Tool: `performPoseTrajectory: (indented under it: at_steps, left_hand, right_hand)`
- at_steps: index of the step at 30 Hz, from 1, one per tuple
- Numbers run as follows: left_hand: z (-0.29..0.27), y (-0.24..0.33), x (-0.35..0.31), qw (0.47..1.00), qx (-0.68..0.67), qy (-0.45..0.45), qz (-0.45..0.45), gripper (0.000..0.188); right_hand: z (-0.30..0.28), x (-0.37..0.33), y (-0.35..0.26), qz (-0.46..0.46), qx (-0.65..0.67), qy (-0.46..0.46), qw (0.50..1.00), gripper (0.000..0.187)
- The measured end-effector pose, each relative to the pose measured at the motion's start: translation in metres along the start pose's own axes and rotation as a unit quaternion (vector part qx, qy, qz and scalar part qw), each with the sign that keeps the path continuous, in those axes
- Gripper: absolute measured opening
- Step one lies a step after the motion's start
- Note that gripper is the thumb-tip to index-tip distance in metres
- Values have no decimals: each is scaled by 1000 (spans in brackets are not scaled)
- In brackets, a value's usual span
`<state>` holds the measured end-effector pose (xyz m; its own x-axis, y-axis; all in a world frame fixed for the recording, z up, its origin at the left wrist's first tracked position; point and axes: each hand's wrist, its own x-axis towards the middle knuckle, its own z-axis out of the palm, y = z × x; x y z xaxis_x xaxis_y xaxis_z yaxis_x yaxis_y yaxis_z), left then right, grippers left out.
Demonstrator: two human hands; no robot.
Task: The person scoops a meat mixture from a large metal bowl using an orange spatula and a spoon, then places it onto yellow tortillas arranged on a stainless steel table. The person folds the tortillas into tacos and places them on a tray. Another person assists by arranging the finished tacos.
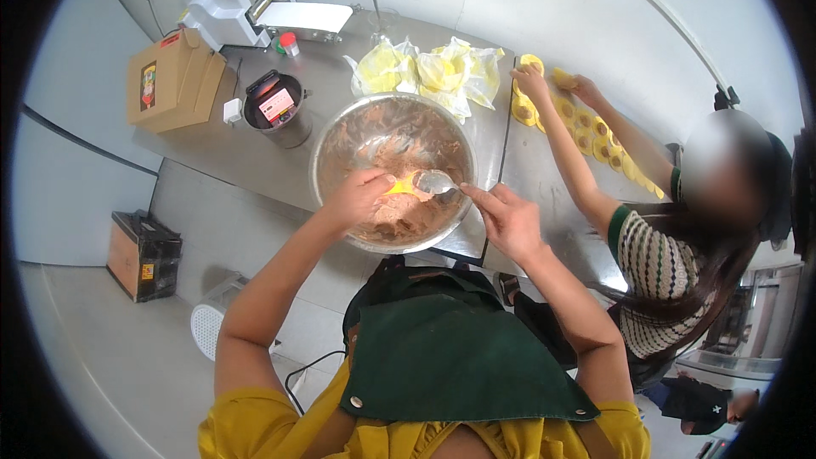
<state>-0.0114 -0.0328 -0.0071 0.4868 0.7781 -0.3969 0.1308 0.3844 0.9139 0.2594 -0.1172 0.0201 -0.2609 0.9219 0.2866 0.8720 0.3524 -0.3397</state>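
Over a large steel bowl [467,195], both of my hands work close together. My left hand [361,200] is closed on a thin yellow dough wrapper [401,184]. My right hand [510,219] grips the handle of a metal spoon [436,182], whose bowl touches or hangs right beside the wrapper. Pinkish-brown minced filling [398,211] lies in the bottom of the bowl and smears its inner wall. Whether filling sits on the wrapper is too small to tell.
Behind the bowl lie yellow wrappers in crumpled plastic [455,76]. At the left are a metal pot with a phone [276,106], cardboard boxes [174,85] and a machine [234,8]. At the right, a co-worker [663,263] handles yellow wrapper rounds [599,149], several topped with filling.
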Motion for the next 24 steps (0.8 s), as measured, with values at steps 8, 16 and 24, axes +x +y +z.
performPoseTrajectory:
  at_steps: [8,16,24]
  left_hand:
    - [41,13,-14,869,457,61,179,23]
    - [34,-39,-20,925,235,189,229,20]
    - [27,-60,-18,901,-388,144,128,22]
  right_hand:
    - [44,10,26,3,46,-129,991,44]
    - [35,7,6,158,259,-164,939,31]
    - [15,5,-14,50,-83,-29,995,40]
